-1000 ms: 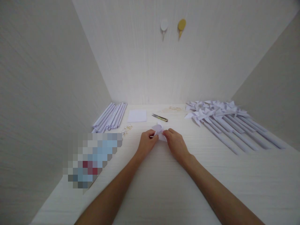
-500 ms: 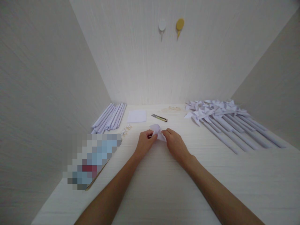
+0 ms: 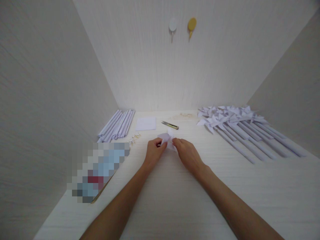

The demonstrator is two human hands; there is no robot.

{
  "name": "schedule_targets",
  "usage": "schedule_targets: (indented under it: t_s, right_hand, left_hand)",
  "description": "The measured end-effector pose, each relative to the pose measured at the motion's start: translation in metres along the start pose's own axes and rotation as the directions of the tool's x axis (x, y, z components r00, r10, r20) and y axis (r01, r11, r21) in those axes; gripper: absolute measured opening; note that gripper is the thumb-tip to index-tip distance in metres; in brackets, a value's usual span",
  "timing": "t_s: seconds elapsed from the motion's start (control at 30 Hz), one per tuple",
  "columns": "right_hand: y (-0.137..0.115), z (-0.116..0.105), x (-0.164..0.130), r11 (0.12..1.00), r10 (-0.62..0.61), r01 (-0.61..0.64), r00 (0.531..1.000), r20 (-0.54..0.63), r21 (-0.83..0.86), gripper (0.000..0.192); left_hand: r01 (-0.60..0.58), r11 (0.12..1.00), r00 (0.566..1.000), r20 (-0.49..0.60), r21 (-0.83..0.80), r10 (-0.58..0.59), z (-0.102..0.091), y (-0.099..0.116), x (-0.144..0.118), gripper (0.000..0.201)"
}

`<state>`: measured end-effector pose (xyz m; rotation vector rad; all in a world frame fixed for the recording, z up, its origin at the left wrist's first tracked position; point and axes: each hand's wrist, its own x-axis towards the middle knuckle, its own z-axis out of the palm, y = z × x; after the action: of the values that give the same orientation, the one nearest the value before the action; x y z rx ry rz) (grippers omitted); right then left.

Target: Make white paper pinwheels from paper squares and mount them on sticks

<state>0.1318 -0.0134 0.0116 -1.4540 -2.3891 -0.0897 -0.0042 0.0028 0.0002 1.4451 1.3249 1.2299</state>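
Note:
Between my two hands is a white paper pinwheel [image 3: 164, 136], its blades partly folded in and the paper bent up. My left hand [image 3: 154, 150] pinches it from the left with thumb and fingers. On the other side my right hand [image 3: 185, 150] has its fingertips closed on the paper's right edge. The fingers cover the pinwheel's middle in part. Just beyond the hands lie small thread snips [image 3: 170, 125] with a yellowish handle. A stack of white paper squares [image 3: 146, 123] sits behind and left of them.
Finished paper pinwheels [image 3: 225, 118] on rolled sticks lie at the right. Rolled white paper sticks [image 3: 120, 125] are piled at the back left. Tiny pale pieces [image 3: 135, 138] lie near a blurred-out item [image 3: 105, 170] on the left. Two hooks [image 3: 192, 25] are on the back wall.
The paper between my hands has changed shape: the rounded flap at its top now leans left, and another blade stands up near the middle. Both hands stay nearly in place.

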Motion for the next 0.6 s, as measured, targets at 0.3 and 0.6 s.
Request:
schedule_targets:
  t_s: [0.3, 0.6]
  right_hand:
    - [-0.0041, -0.0007, 0.0001, 0.995, 0.072, -0.076, 0.995, -0.062, -0.061, 0.015]
    - [-0.0043, 0.0048, 0.0002, 0.996, 0.090, -0.091, 0.992, -0.093, -0.001, 0.018]
  left_hand:
    - [-0.021, 0.998, 1.000, -0.002, 0.054, 0.021, 0.0011, 0.0014, -0.0007, 0.012]
    - [-0.028, 0.998, 1.000, -0.012, 0.057, 0.029, 0.0001, -0.0003, -0.0004, 0.011]
